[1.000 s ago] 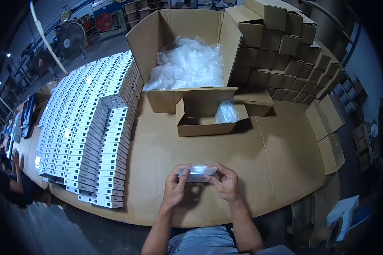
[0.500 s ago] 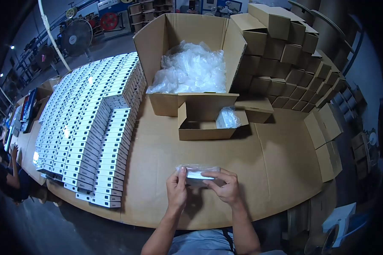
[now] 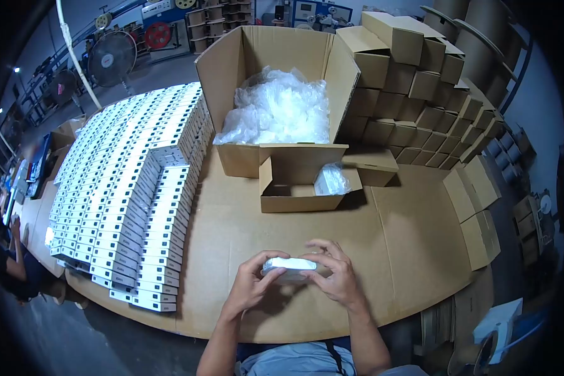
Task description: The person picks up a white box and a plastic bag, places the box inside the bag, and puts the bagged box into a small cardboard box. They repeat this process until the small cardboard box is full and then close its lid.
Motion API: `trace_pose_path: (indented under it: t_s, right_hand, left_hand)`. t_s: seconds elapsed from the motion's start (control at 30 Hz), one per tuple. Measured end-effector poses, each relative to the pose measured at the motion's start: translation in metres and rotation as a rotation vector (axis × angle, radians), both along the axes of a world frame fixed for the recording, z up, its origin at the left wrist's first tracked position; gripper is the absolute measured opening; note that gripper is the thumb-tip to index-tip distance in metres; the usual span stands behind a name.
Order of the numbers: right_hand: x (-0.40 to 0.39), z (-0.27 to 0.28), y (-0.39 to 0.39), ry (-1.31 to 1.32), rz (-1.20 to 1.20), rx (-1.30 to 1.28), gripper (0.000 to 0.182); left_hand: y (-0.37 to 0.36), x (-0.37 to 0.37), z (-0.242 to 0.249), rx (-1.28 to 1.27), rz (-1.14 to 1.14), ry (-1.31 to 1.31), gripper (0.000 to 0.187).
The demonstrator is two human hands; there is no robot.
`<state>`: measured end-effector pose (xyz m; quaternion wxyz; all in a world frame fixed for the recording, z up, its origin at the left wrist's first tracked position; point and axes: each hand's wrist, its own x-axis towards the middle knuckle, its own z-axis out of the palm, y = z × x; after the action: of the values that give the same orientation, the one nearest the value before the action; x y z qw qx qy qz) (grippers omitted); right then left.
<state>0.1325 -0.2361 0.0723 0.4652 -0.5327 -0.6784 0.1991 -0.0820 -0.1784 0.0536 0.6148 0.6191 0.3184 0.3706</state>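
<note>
A small white box in a clear plastic bag (image 3: 289, 264) is held above the cardboard-covered table, close to my body. My left hand (image 3: 252, 282) grips its left end, thumb in front and fingers behind. At the right end, my right hand (image 3: 335, 276) pinches it between thumb and fingers, with one finger lifted. Farther off stands an open small carton (image 3: 301, 203), and a plastic-wrapped white box (image 3: 333, 180) sits in its right part.
Stacked white boxes (image 3: 125, 194) fill the table's left side. Behind the small carton is a large carton (image 3: 238, 160) full of clear plastic bags (image 3: 282, 106). Brown cartons (image 3: 413, 94) are piled at back right. A person (image 3: 19, 257) is at far left.
Both hands have turned the wrapped box, so its white face now shows more plainly. My left hand has shifted its grip, and a right finger has lifted. The view has tilted slightly.
</note>
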Motion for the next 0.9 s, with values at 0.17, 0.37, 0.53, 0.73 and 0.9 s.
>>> trace_pose_path:
  t_s: [0.17,0.37,0.53,0.73,0.9]
  right_hand:
    - [0.001,0.003,0.01,0.022,0.023,0.034,0.025]
    - [0.016,0.001,0.05,0.249,-0.322,0.162,0.017]
    - [0.029,0.001,0.097,0.191,-0.553,0.305,0.022]
    - [0.039,-0.023,0.124,-0.061,-0.638,0.246,0.024]
    - [0.038,-0.021,0.131,-0.418,-0.739,0.188,0.019]
  left_hand:
    - [0.029,-0.006,-0.014,-0.025,-0.023,0.097,0.024]
    - [0.088,-0.032,0.043,0.454,0.322,0.381,0.031]
    - [0.166,-0.081,0.065,0.794,0.777,0.646,0.035]
    - [0.239,-0.126,0.056,0.946,0.928,0.892,0.053]
    - [0.269,-0.13,0.044,0.97,0.895,1.048,0.051]
